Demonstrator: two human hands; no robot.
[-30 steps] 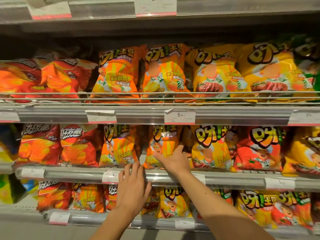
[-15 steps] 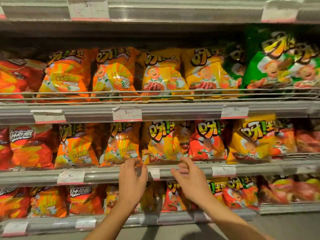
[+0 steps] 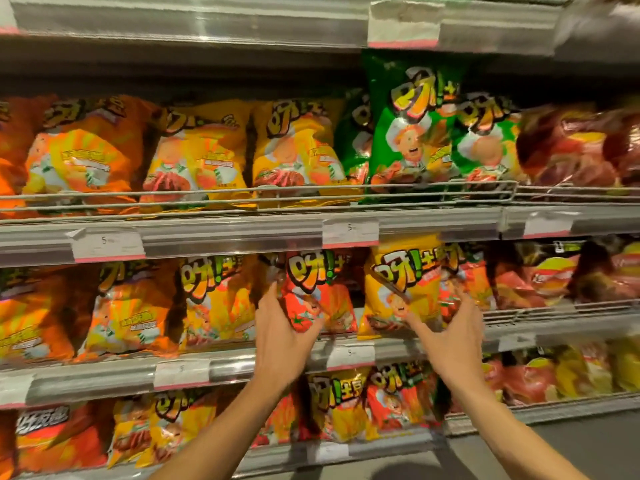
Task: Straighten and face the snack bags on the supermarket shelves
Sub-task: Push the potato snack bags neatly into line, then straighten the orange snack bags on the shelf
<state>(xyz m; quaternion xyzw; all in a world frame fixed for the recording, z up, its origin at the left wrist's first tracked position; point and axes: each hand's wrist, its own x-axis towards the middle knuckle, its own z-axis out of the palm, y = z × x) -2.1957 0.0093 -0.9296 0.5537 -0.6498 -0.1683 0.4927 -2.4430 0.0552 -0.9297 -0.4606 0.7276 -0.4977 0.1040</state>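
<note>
Gripping the lower left side of a red foil snack bag with a cartoon chef and a tomato printed on it [image 3: 313, 299], the left hand [image 3: 282, 336] had its fingers curled behind the bag's edge and its thumb across the front. That bag stood upright on the middle shelf, just above the grey shelf-edge rail with white price labels [image 3: 221, 367]. Right of the red bag, also above that rail, a yellow foil snack bag with the same chef [image 3: 403, 289] leaned a little; the right hand [image 3: 450, 336] reached to its right edge with fingers spread and loosely bent, touching the bags there. Whether it actually held one was blurred and could not be told. Higher above the rail, green foil snack bags [image 3: 412, 133] stood behind a wire fence.
</note>
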